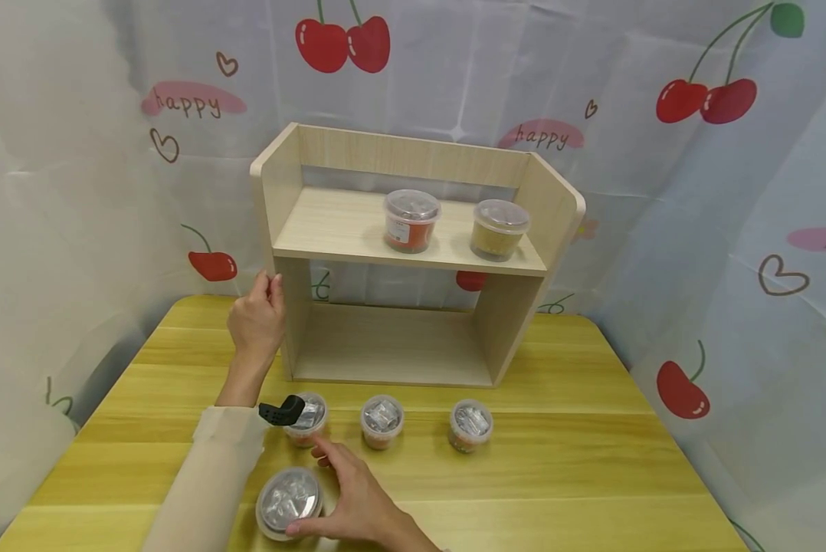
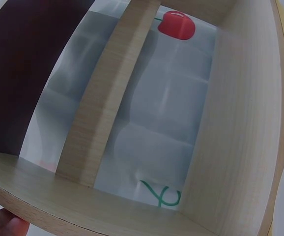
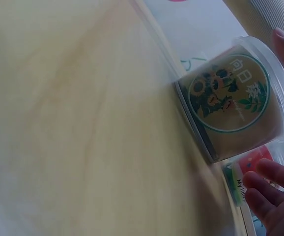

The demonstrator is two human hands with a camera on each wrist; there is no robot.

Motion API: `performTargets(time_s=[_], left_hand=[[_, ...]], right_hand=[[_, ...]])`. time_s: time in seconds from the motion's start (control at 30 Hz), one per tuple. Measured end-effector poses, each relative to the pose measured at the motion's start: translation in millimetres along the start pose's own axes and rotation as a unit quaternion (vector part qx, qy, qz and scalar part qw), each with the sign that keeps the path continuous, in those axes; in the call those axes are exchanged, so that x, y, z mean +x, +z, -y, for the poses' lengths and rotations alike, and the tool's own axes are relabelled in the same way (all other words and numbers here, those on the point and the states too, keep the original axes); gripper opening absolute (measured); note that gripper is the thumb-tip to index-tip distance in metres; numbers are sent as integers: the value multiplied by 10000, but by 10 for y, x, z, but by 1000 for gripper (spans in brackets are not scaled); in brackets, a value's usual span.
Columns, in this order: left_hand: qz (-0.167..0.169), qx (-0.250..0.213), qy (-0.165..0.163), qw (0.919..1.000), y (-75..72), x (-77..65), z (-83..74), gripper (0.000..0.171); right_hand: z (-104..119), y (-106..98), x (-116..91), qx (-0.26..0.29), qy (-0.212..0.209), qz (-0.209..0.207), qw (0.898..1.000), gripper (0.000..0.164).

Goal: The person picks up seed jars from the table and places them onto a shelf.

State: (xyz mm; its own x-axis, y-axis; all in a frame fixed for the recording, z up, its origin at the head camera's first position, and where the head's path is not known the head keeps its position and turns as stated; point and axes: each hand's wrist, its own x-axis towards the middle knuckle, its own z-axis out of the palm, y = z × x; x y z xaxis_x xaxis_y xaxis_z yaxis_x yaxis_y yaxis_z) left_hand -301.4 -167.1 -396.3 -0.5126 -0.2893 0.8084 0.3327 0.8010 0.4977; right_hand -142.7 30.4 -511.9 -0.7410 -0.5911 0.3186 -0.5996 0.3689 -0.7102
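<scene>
Nearest my right hand (image 1: 358,498) is a large clear lidded tub (image 1: 282,497). Its thumb lies at the rim; the loosely bent fingers are spread and reach toward a smaller tub (image 1: 311,420). In the right wrist view the large tub (image 3: 235,98) has a round sunflower label, and the fingers (image 3: 265,191) are apart from it. My left hand (image 1: 256,316) is curled beside the left side panel of a wooden shelf (image 1: 385,341). The left wrist view shows a few fingers (image 2: 7,223) just outside that panel, with nothing visible in them.
On the upper board stand a red-filled tub (image 1: 409,232) and a yellowish tub (image 1: 497,239). Two more small tubs, one central (image 1: 381,429) and one farther right (image 1: 470,433), stand before the shelf on the yellow wooden table (image 1: 592,460). A cherry-print sheet (image 1: 454,69) hangs behind.
</scene>
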Motion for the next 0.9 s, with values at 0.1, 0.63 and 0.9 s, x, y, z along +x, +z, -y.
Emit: performTargets(time_s=[0.1,0.63,0.9], left_hand=[[1,12,4,10000,-2,1,-2,27],[-3,4,13,10000,-2,7,-22,28],[88,17,-45,9999,-7,9,-19,27]], right_hand=[[9,2,0,23,-9,112,9999,106],[-15,8,-13,5,-299,568,9979,105],[-36,15,-13,-26,-266,789,9965,86]])
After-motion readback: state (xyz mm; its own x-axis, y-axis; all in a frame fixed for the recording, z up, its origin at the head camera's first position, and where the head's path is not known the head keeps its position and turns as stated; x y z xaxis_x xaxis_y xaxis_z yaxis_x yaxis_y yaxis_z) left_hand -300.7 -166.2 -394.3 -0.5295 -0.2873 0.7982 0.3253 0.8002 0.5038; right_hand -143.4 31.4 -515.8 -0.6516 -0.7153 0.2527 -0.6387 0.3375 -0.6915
